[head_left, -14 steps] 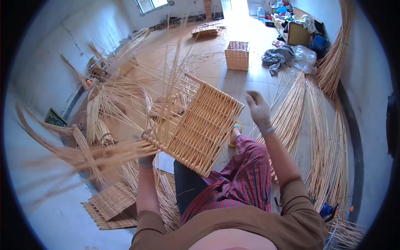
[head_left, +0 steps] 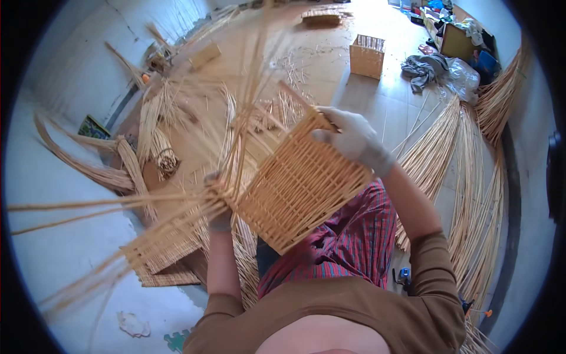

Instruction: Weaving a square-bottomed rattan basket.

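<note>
I am holding a woven wicker panel [head_left: 295, 194] over my lap, tilted, with long loose canes [head_left: 76, 202] fanning out from its left side and upward. My left hand [head_left: 219, 209], gloved and partly hidden by the canes, is closed on the panel's left edge where the canes come out. My right hand [head_left: 348, 135], in a pale glove, grips the upper right corner, fingers over its face, beside a protruding stick [head_left: 295, 94]. Striped trousers [head_left: 354, 248] cover my leg below the panel.
Cane bundles [head_left: 436, 153] spread along the right wall; others [head_left: 94, 168] lie left. Woven mats [head_left: 171, 271] lie lower left. A square basket [head_left: 367, 56] stands farther back, near crumpled cloth [head_left: 424, 71] and a cluttered seat [head_left: 457, 41]. A blue tool [head_left: 404, 275] lies by my right side.
My right hand has moved leftward from the air beside the panel and taken hold of its upper right corner. The panel has turned and the canes are swinging, blurred. The view has shifted slightly.
</note>
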### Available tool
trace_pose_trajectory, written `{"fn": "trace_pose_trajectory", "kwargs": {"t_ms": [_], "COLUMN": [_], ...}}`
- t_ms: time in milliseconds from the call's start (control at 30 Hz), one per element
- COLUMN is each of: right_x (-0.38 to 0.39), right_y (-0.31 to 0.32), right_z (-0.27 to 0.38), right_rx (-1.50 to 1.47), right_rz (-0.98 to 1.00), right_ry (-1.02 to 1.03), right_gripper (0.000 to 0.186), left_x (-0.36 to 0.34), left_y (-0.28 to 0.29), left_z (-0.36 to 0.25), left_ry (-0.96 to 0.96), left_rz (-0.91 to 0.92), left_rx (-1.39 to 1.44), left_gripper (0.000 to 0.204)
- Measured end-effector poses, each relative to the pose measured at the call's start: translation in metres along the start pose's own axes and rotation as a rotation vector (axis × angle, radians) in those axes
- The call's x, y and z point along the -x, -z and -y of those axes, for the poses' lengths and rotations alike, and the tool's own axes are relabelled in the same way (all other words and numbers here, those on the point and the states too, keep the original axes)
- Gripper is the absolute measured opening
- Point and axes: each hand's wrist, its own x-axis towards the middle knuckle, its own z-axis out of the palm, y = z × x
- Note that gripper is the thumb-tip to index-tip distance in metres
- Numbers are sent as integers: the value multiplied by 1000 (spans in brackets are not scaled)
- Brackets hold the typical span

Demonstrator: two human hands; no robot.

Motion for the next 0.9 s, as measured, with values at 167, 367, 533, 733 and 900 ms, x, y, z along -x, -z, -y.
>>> {"fn": "trace_pose_trajectory", "kwargs": {"t_ms": [167,367,533,733,900], "right_x": [62,117,133,130,137], "right_y": [-55,-112,-121,-142,-136], "right_z": [-80,-160,-182,-185,-169], "right_rx": [-443,-481,-458,-429,-619], "right_rz": [-402,-648,-621,-704,-666], "right_ry": [46,-242,-189,-160,-298], "right_gripper": [57,65,58,56,62], "left_x": [-51,-87,-50,-55,-119], "left_y": [36,96,121,172,237], "left_z": [-55,-140,-120,-55,16], "left_ry": [499,1403,1866,1784,713], "left_rz": [1230,1271,1681,1411,938], "left_rx": [2420,3977,2915,2504,2216], "left_gripper": [49,52,54,44,38]}}
